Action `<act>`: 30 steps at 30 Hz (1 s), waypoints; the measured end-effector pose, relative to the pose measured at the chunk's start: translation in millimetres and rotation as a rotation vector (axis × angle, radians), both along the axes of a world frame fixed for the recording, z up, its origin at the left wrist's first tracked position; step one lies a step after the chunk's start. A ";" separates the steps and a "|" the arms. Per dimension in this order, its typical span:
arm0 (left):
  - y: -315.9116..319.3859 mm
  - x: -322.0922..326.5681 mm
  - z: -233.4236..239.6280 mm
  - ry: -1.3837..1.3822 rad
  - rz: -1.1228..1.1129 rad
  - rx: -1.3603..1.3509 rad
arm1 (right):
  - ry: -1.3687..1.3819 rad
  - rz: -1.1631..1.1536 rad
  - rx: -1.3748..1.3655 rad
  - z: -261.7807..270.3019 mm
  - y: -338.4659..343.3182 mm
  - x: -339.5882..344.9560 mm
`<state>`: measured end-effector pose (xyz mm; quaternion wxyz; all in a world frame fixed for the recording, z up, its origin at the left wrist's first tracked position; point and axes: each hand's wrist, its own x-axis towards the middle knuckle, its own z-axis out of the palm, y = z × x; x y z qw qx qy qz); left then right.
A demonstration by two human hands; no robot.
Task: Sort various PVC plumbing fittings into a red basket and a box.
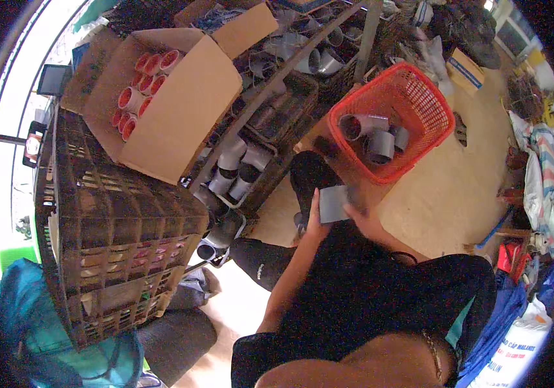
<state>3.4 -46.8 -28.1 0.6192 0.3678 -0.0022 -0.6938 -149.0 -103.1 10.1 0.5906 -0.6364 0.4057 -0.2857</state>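
Observation:
A grey plastic pipe fitting (334, 203) is held above my lap, in front of my black clothing. My left hand (317, 213) grips its left side, with the fingers along the edge. At its right end, my right hand (360, 219) is closed on it, slightly blurred. A dark blurred patch by the right fingertips cannot be made out. Beyond my hands a red plastic basket (393, 167) holds several grey fittings. Among them are a tee-shaped one (365, 125) and a short sleeve-like one (381, 145).
An open cardboard box (185, 106) of white-and-red fittings rests on a dark plastic crate (126, 233) at left. Behind the metal rack rail (277, 87), bins hold grey elbow fittings (252, 160). White sacks (515, 344) and blue sheeting (495, 305) lie at right. A small carton (465, 72) sits on the floor.

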 end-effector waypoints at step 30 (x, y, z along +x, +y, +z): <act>-11.7 -1.7 41.9 -1.028 0.585 -0.038 | -0.474 -0.114 0.911 51.5 -58.2 64.2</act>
